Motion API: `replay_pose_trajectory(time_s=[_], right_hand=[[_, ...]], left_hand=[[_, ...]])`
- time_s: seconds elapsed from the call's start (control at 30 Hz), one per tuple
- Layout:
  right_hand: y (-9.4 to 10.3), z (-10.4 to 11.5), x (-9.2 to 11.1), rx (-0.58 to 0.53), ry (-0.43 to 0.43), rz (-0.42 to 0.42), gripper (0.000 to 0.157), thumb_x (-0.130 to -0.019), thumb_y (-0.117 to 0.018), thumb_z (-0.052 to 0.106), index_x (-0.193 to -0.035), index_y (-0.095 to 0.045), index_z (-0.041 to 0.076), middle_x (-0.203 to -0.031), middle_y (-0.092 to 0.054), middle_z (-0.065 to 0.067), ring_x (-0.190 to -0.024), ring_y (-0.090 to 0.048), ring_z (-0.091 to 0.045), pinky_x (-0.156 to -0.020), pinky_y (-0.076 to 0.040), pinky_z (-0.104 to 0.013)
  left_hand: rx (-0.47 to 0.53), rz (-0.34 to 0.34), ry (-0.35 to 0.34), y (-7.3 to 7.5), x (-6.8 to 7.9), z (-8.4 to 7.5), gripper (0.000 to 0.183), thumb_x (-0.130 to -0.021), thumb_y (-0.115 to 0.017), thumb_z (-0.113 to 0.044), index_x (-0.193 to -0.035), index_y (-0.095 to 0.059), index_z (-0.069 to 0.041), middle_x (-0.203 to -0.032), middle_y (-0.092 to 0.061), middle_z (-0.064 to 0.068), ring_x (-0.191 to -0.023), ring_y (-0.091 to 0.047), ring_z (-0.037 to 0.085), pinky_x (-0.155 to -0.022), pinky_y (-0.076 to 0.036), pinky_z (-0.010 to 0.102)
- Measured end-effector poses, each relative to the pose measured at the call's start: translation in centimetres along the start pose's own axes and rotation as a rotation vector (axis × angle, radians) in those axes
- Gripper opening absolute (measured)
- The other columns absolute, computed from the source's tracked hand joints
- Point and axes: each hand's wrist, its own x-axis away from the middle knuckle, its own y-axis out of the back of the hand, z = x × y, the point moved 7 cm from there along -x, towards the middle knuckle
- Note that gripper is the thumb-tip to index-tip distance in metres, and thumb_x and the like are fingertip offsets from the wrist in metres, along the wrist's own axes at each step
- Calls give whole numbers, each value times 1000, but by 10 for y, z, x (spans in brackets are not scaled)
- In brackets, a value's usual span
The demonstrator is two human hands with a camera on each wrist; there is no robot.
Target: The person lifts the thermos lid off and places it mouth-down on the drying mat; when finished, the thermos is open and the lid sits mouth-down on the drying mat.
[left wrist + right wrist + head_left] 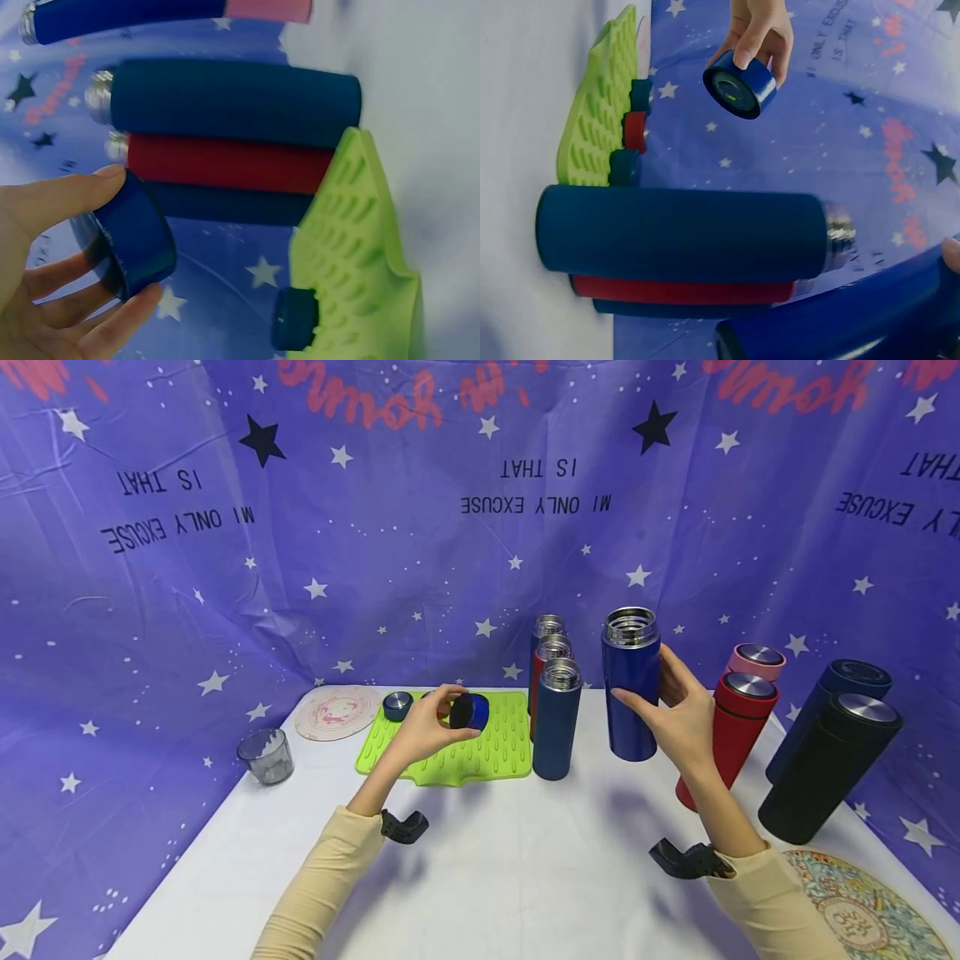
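My left hand [429, 727] pinches a blue bottle lid [477, 712] between thumb and fingers, tilted on its side above the green mat [487, 758]. In the right wrist view the dark underside of this lid [731, 91] faces the camera. With my right hand [684, 718] I grip an uncapped blue thermos bottle [630, 693] upright, its steel mouth bare. Between the hands stand three more uncapped bottles in a row: a dark blue one [557, 727] in front, a red one [682, 289] behind it, and another dark blue one [232, 204] at the back.
On the mat sit dark blue lids [624, 167] and a red lid [634, 132]. Capped bottles in red [731, 743], pink [757, 662], dark blue [855, 681] and black [825, 768] stand right. A clear cup [267, 757] and round mat [337, 712] lie left; a patterned mat [870, 910] lies front right.
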Motion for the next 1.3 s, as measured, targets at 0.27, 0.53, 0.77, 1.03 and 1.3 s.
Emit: replay_pose_trajectory(time_s=[0.27, 0.53, 0.77, 1.03, 1.3], right_hand=[[-3, -31, -11, -27, -96, -116, 78, -73, -86, 10, -142, -49, 17, -134, -58, -6, -117, -59, -25, -97, -48, -36], [-6, -61, -17, -70, -152, -164, 79, -72, -86, 12, -142, -49, 16, -136, -56, -4, -119, -57, -22, -98, -47, -35], [-10, -73, -17, -94, -158, -185, 79, -71, -85, 5, -141, -49, 10, -134, -57, -10, -117, -59, -24, -96, -49, -33], [-17, -78, -16, -122, -189, -167, 81, -71, -87, 11, -142, -48, 13, -134, -57, -8, -117, -59, -22, -98, -48, -34], [-28, -92, -20, -168, -238, -165, 80, -71, -87, 14, -141, -48, 12, -132, -59, -10, -116, -59, -23, -100, -46, -36]], left_hand=[[-98, -26, 10, -20, -33, 31, 68, -74, -85, -24, -134, -54, -8, -127, -57, 12, -99, -61, 28, -80, -55, 41], [-185, 64, 23, -58, -71, 44, 70, -77, -83, -21, -137, -51, -4, -132, -54, 17, -119, -52, 34, -96, -47, 46], [-235, 54, 52, -80, -94, 48, 71, -74, -85, -17, -133, -51, 3, -128, -57, 18, -115, -56, 32, -96, -48, 41], [-298, 97, 97, -98, -104, 62, 69, -75, -85, -19, -133, -53, 0, -123, -58, 18, -112, -57, 30, -95, -49, 39], [-345, 106, 162, -114, -108, 73, 68, -76, -85, -23, -133, -54, -3, -122, -59, 17, -111, -58, 29, -94, -49, 39]])
